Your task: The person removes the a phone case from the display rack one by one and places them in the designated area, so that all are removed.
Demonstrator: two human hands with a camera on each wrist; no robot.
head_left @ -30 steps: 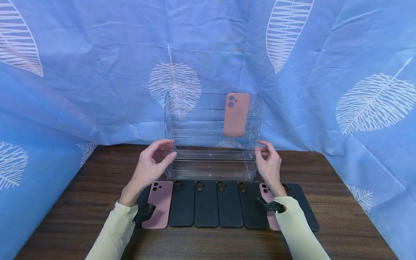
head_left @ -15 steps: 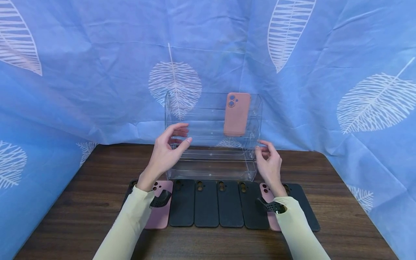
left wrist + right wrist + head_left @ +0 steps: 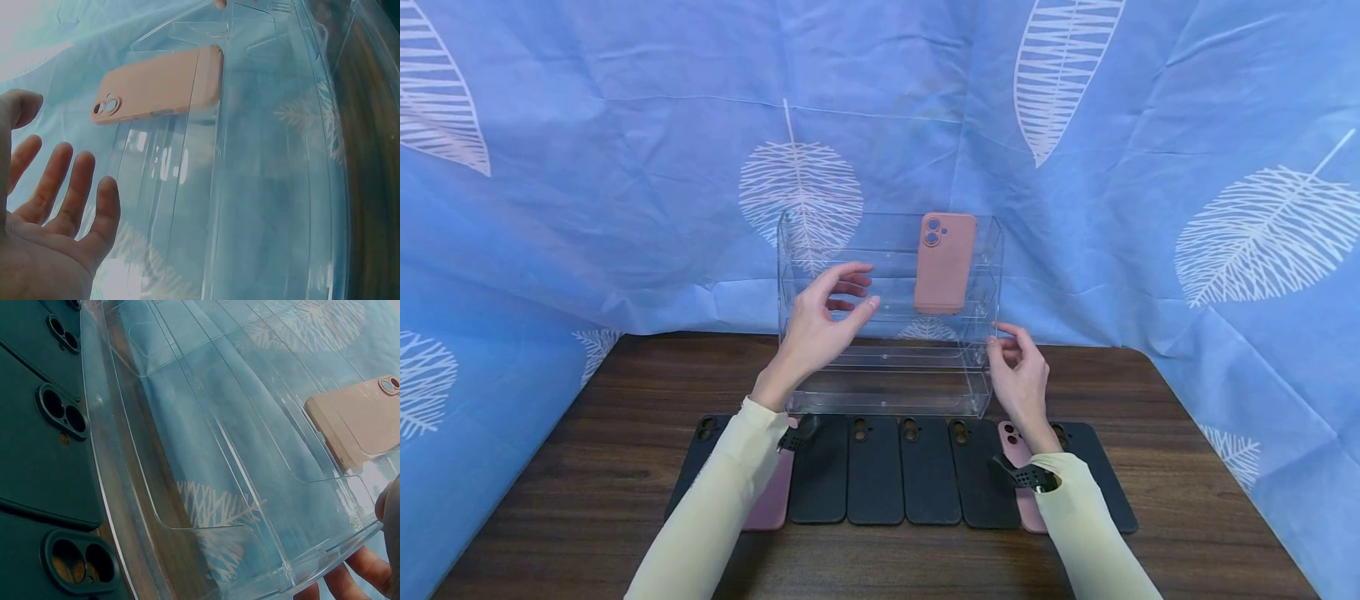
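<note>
A clear tiered acrylic display stand rises at the back of the table. One salmon-pink phone case, its camera cutout at the top, leans upright on an upper tier at the right. My left hand hovers in front of the stand's left half, holding nothing; in the left wrist view its fingers are spread apart, pointing toward the pink case. At the stand's right side, my right hand grips the side panel, fingers behind the clear wall in the right wrist view.
A row of phone cases lies before the stand: several black ones, such as this black case, plus a pink case at left and another pink case under the right wrist. Blue leaf-print cloth hangs behind the wooden table.
My left hand has left the stand's left side and moved right and up in front of the tiers. The right hand stays at the right side panel.
</note>
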